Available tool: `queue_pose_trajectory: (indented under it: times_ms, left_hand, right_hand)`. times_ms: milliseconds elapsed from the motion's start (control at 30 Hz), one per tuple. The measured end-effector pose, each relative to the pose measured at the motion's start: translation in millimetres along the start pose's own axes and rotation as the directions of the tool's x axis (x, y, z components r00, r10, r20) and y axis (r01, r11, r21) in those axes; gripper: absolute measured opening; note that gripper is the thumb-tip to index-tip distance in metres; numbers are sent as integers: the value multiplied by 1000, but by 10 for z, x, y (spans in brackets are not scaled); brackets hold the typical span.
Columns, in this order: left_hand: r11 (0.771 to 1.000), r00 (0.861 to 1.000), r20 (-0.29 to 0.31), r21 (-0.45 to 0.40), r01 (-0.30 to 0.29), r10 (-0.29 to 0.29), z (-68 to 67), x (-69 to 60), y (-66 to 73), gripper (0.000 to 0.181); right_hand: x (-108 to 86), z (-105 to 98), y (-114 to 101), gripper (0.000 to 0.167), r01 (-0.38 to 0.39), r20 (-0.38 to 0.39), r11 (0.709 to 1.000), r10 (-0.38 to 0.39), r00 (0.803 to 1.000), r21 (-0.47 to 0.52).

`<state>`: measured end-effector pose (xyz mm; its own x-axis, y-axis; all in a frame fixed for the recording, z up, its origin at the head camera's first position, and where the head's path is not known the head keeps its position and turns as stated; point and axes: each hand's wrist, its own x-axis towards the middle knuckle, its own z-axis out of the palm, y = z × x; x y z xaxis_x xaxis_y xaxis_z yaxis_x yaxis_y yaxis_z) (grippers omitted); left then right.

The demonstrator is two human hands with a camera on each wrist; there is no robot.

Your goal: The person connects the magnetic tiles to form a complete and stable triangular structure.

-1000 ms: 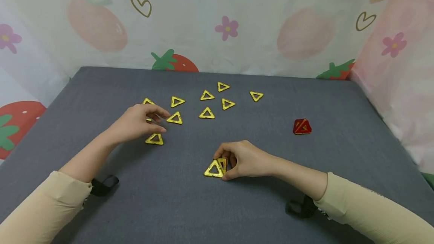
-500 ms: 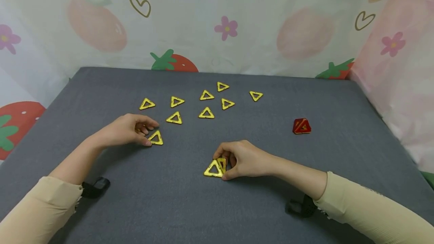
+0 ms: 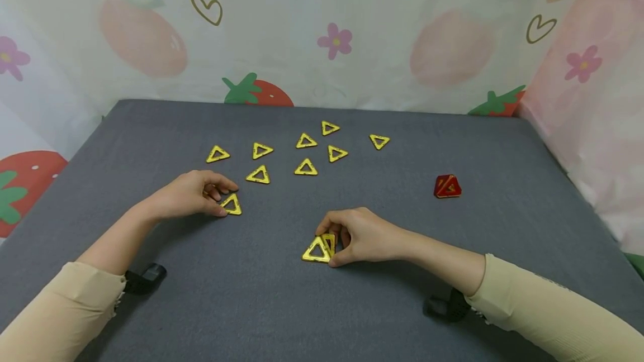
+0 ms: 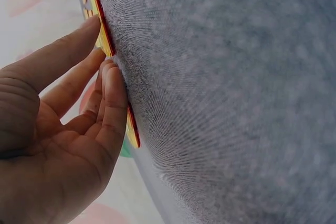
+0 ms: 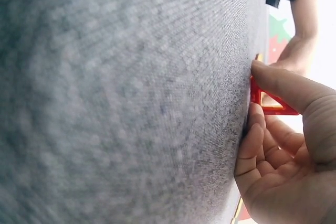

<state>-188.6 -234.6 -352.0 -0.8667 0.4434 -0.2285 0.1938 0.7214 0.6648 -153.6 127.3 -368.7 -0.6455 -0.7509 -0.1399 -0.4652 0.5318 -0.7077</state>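
Observation:
In the head view, my left hand (image 3: 188, 197) is at a flat yellow triangular magnetic tile (image 3: 232, 204). Its thumb and index finger pinch the tile's edges, and the left wrist view shows the tile's red underside rim. Beside those fingers lies another yellow tile (image 4: 133, 127), mostly hidden. My right hand (image 3: 364, 237) grips a triangular tile (image 3: 329, 242) that leans upright against a second yellow tile (image 3: 316, 251). From the right wrist view, the gripped tile (image 5: 281, 109) shows red.
Several flat yellow triangular tiles, such as one tile (image 3: 306, 167), lie scattered across the far half of the grey table (image 3: 282, 306). A red pyramid (image 3: 448, 186) built of tiles stands at the right. A printed curtain (image 3: 377, 4) rises behind the table.
My left hand has drawn back leftward and nearer, from among the far tiles to the nearest left one, uncovering the far-left tile. My right hand and its tiles stay in place.

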Motion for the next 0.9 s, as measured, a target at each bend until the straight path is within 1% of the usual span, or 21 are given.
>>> queue_pose_trajectory:
  times_ms: [200, 433, 533, 667, 767, 900]
  left_hand:
    - [1000, 1000, -24, 12, -17, 17, 8, -14, -2, 44]
    - [1000, 999, -31, 30, -6, 7, 8, -12, 23, 42]
    - [999, 999, -42, 32, -11, 12, 10, -4, 32, 39]
    - [1000, 999, -40, -2, -13, 12, 8, 0, 46, 33]
    - [1000, 999, -36, -31, -3, 2, 9, 3, 60, 28]
    - [1000, 999, -51, -25, 5, -6, 16, 8, 89, 23]
  right_hand:
    - [-5, -3, -3, 43, 0, 2, 1000, 0, 1000, 4]
    - [-3, -4, -2, 43, -1, 3, 1000, 1, 1000, 3]
    - [-2, -3, 1, 43, 0, 4, 1000, 0, 1000, 2]
    - [-3, -2, 3, 43, 1, 4, 1000, -1, 1000, 1]
    - [-5, -2, 2, 43, 1, 5, 1000, -1, 1000, 3]
    - [-10, -4, 1, 43, 4, 7, 1000, -4, 1000, 7]
